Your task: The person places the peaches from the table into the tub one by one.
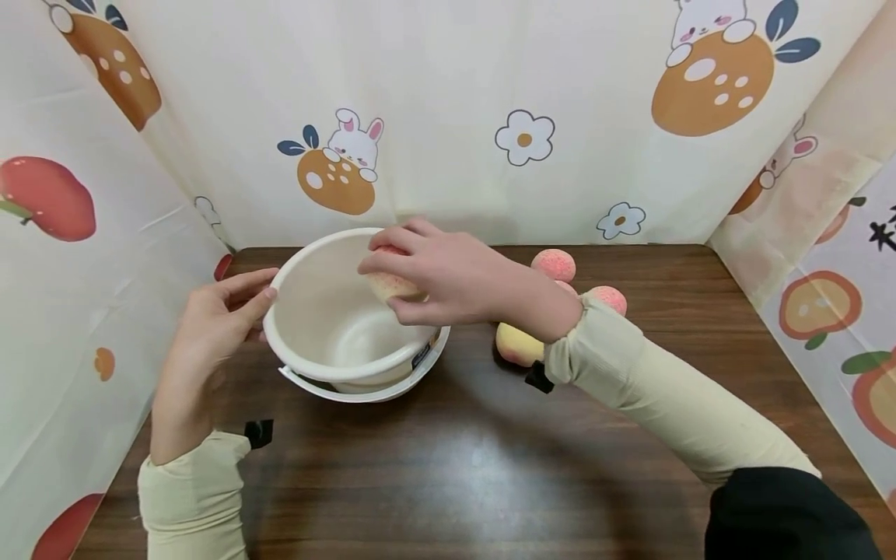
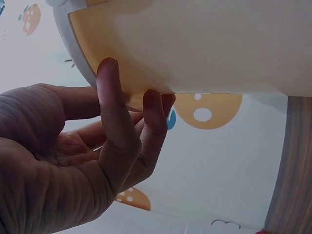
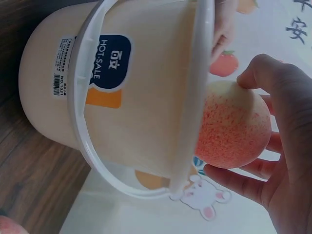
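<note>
A cream plastic bucket [image 1: 315, 299] stands on the table, its white handle [image 1: 364, 397] lowered round the front. At the bucket's left side, my left hand [image 1: 213, 319] holds the rim; in the left wrist view its bent fingers touch the outer wall [image 2: 209, 44]. Over the right part of the opening, my right hand [image 1: 448, 276] grips a peach [image 1: 388, 286], pink-speckled and pale yellow. The right wrist view shows that peach [image 3: 234, 124] between thumb and fingers, just past the rim. No fruit shows in the visible part of the bucket's inside.
Right of the bucket lie several more peaches, among them a pink one [image 1: 554, 264] at the back, another [image 1: 608, 299] farther right and a yellow one [image 1: 519, 345] in front, partly behind my right forearm. A printed curtain [image 1: 448, 171] encloses the brown wooden table [image 1: 420, 482].
</note>
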Demonstrator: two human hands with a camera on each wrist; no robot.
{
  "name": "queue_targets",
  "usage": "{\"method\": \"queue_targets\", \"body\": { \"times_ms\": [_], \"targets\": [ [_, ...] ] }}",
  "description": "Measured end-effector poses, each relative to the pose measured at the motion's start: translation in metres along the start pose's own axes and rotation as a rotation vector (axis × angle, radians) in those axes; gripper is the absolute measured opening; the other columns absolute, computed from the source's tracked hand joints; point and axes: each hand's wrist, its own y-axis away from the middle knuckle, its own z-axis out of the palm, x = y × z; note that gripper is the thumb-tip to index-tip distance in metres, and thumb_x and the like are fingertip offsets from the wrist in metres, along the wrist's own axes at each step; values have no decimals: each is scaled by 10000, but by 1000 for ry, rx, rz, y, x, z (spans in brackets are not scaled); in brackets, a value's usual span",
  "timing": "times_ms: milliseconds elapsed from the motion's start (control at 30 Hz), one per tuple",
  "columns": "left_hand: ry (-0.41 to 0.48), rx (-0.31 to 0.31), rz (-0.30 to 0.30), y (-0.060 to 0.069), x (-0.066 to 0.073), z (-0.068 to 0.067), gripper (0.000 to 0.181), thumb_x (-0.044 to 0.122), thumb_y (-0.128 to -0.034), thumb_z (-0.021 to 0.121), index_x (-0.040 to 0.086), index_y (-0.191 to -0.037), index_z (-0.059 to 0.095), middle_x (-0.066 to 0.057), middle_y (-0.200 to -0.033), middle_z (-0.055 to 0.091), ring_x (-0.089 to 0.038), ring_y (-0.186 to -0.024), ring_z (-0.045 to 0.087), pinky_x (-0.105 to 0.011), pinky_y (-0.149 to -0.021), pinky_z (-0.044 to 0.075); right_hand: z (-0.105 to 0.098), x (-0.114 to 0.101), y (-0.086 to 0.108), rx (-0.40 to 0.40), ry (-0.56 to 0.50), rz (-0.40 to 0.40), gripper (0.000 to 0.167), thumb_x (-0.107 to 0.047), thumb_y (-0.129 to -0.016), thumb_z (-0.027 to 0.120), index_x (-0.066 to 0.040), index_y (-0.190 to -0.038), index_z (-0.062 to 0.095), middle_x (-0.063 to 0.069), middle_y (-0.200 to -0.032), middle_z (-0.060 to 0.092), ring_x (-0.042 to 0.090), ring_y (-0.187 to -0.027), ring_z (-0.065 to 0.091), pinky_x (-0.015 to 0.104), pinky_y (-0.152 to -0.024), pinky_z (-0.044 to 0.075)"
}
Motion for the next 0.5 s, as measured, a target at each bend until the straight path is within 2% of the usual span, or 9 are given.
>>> {"method": "queue_targets", "body": {
  "times_ms": [200,400,500],
  "targets": [
    [4,9,-3,0,0,2,517,259,-1058,615,46,-1522,528,180,-1017,619,-21,-692,667,-234,-624,622,17,3,-21,-122,-50,5,449,-331,-955,622,-258,-1398,625,-33,-1425,550,204,-1295,464,385,-842,579],
    [5,12,-6,0,-1,2,515,268,-1058,616,51,-1518,535,182,-1018,619,-12,-717,657,-232,-633,624,37,8,-40,-257,-56,-15,433,-291,-945,651,-239,-1374,646,14,-1400,578,270,-1283,487,360,-1050,486],
    [4,10,-8,0,-1,1,515,271,-1058,616,57,-1519,536,162,-1035,618,-18,-716,658,-236,-636,625,45,10,-50,-341,-58,-10,434,-296,-939,673,-235,-1368,647,22,-1403,586,279,-1235,516,370,-1054,466]
  ]
}}
